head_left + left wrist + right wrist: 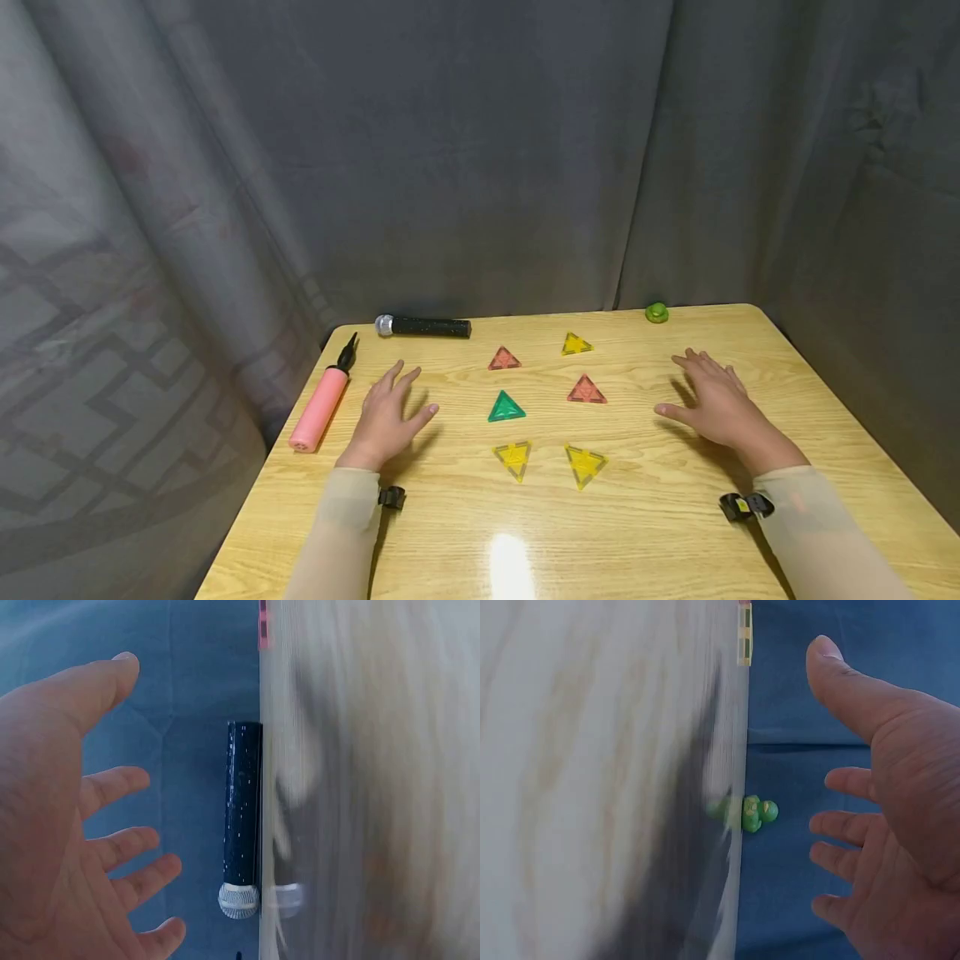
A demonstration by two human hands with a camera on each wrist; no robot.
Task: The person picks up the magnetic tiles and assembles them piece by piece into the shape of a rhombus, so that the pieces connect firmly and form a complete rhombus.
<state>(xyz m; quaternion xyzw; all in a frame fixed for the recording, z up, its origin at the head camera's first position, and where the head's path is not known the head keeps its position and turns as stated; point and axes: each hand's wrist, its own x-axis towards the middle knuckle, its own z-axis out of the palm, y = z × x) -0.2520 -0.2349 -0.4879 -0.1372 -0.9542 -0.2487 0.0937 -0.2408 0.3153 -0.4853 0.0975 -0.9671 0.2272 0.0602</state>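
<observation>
My left hand [386, 419] is held with fingers spread at the left of the table, between a pink hand pump [319, 410] and the triangular tiles, holding nothing. My right hand [716, 402] holds nothing either, its thumb out and fingers extended on the right side. Several translucent triangular tiles lie flat between the hands: a green tile [506, 407], a far red tile [504, 358], a nearer red tile [587, 390], a far yellow tile [576, 343], and two near ones, the left yellow tile [513, 458] and the right yellow tile [584, 464].
A black microphone [429, 327] with a silver head lies along the back left edge of the wooden table [645, 533]. At the back right sits a small green toy [656, 313]. Grey curtains [465, 167] hang behind the table and at both sides.
</observation>
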